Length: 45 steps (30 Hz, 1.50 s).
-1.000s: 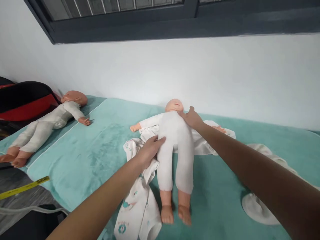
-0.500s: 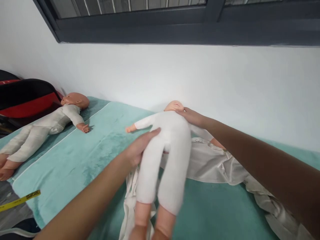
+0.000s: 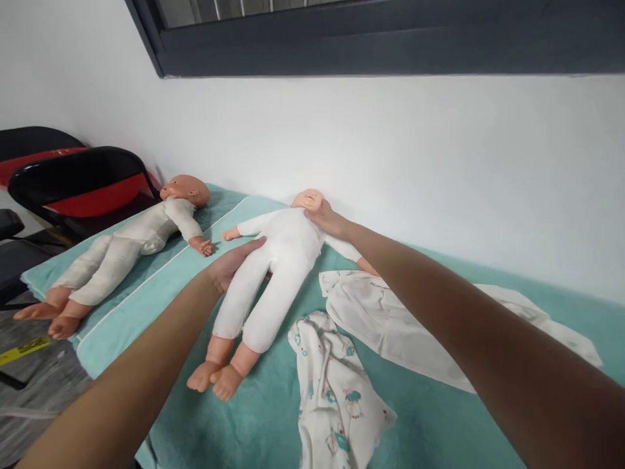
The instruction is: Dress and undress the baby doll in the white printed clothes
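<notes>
A baby doll (image 3: 273, 273) in a white cloth body lies on its back on the teal blanket (image 3: 420, 404). Its head is toward the wall and its bare feet point to the front left. My left hand (image 3: 233, 262) lies along the doll's hip, fingers stretched against its side. My right hand (image 3: 326, 219) cups the doll's neck and shoulder, just under its head. A printed white baby garment (image 3: 334, 394) lies crumpled to the right of the doll's legs. A plain white garment (image 3: 405, 326) is spread out beyond it, under my right forearm.
A second doll (image 3: 131, 251) in a cream suit lies to the left on the same blanket, its hand close to the first doll's arm. Black and red chairs (image 3: 73, 185) stand at the far left. A yellow tape (image 3: 22, 350) lies on the floor. A white wall runs behind.
Both hands have carried the doll to the left, off the garments, and set it down beside the second doll. The printed and plain garments now lie uncovered to its right.
</notes>
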Tool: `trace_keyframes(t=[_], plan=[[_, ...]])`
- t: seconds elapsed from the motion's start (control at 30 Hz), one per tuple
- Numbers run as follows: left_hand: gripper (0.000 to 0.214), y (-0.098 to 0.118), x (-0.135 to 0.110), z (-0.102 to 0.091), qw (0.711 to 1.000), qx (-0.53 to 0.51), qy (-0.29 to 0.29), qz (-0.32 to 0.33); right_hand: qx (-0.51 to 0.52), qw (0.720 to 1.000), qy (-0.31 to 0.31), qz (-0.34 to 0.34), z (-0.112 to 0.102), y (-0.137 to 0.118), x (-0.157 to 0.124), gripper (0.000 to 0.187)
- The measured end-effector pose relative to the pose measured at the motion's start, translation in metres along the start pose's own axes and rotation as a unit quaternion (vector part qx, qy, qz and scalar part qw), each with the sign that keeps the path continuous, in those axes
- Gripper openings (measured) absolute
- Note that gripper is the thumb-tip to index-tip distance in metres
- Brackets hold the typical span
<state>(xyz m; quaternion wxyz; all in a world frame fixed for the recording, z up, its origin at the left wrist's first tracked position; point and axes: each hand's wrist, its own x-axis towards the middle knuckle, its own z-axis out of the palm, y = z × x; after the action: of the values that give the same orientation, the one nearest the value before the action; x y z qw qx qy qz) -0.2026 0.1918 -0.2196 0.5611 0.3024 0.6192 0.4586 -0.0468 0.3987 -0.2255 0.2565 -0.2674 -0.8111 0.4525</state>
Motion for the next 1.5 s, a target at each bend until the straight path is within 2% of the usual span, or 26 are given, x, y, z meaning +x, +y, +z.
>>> trace_keyframes(t=[0.07,0.13,0.23,0.3,0.33,0.37,0.4,0.47,0.5,0.57,0.67,0.77,0.83,0.9,0.97,1.03,1.13,1.2,1.27,1.33,1.4,1.43,1.5], plan=[[0.059,-0.008,0.000,-0.003,0.994,0.079,0.061,0.039,-0.078,0.997,-0.006,0.025,0.004,0.008,-0.003,0.086],[0.059,-0.014,-0.003,-0.003,0.968,0.186,0.154,0.077,-0.173,0.982,-0.014,0.069,-0.002,0.018,-0.017,0.080],[0.052,-0.022,-0.018,0.003,0.907,0.289,0.276,0.131,-0.260,0.956,-0.022,0.131,-0.030,0.031,-0.057,0.068],[0.047,-0.028,-0.036,0.012,0.847,0.382,0.296,0.221,-0.307,0.936,-0.021,0.169,-0.058,0.037,-0.094,0.065],[0.048,-0.032,-0.047,0.019,0.805,0.447,0.271,0.280,-0.332,0.924,-0.021,0.187,-0.072,0.039,-0.113,0.063],[0.051,-0.038,-0.057,0.026,0.759,0.515,0.217,0.334,-0.355,0.912,-0.020,0.203,-0.086,0.041,-0.134,0.061],[0.056,-0.045,-0.067,0.035,0.715,0.572,0.142,0.375,-0.377,0.901,-0.020,0.216,-0.098,0.041,-0.155,0.059],[0.063,-0.061,-0.084,0.056,0.650,0.640,-0.015,0.410,-0.411,0.881,-0.022,0.233,-0.115,0.040,-0.194,0.053],[0.063,-0.068,-0.090,0.067,0.626,0.656,-0.066,0.415,-0.422,0.875,-0.024,0.237,-0.119,0.038,-0.213,0.050],[0.058,-0.081,-0.100,0.091,0.609,0.669,-0.098,0.414,-0.437,0.868,-0.029,0.233,-0.118,0.028,-0.245,0.045],[0.045,-0.087,-0.115,0.130,0.629,0.650,-0.052,0.424,-0.443,0.874,-0.040,0.194,-0.098,-0.001,-0.284,0.037],[0.039,-0.081,-0.135,0.168,0.641,0.606,-0.005,0.470,-0.438,0.889,-0.059,0.120,-0.065,-0.049,-0.325,0.036],[0.040,-0.078,-0.153,0.188,0.642,0.579,-0.001,0.503,-0.449,0.889,-0.091,0.002,-0.045,-0.087,-0.357,0.041],[0.034,-0.079,-0.170,0.201,0.645,0.555,0.005,0.525,-0.458,0.877,-0.122,-0.072,-0.031,-0.121,-0.391,0.042],[0.023,-0.083,-0.183,0.208,0.664,0.515,0.048,0.540,-0.445,0.888,-0.106,-0.056,-0.027,-0.142,-0.421,0.042],[0.018,-0.086,-0.190,0.212,0.702,0.444,0.120,0.544,-0.410,0.910,-0.064,0.013,-0.031,-0.145,-0.442,0.042],[0.027,-0.081,-0.193,0.222,0.780,0.301,0.216,0.504,-0.297,0.947,-0.031,0.116,-0.037,-0.124,-0.453,0.054],[0.032,-0.074,-0.193,0.232,0.831,0.212,0.243,0.452,-0.167,0.975,-0.025,0.146,-0.035,-0.105,-0.449,0.066],[0.033,-0.068,-0.195,0.243,0.884,0.146,0.198,0.398,-0.023,0.990,0.010,0.139,-0.027,-0.091,-0.441,0.071],[0.036,-0.069,-0.198,0.251,0.922,0.115,0.085,0.360,0.123,0.982,0.064,0.132,-0.016,-0.087,-0.432,0.069],[0.057,-0.079,-0.201,0.253,0.930,0.119,-0.029,0.347,0.258,0.950,0.103,0.140,-0.006,-0.091,-0.427,0.063],[0.073,-0.088,-0.202,0.253,0.927,0.132,-0.064,0.345,0.312,0.932,0.115,0.145,-0.003,-0.095,-0.426,0.061],[0.095,-0.108,-0.204,0.250,0.924,0.162,-0.069,0.340,0.377,0.909,0.113,0.139,0.002,-0.103,-0.428,0.058]])
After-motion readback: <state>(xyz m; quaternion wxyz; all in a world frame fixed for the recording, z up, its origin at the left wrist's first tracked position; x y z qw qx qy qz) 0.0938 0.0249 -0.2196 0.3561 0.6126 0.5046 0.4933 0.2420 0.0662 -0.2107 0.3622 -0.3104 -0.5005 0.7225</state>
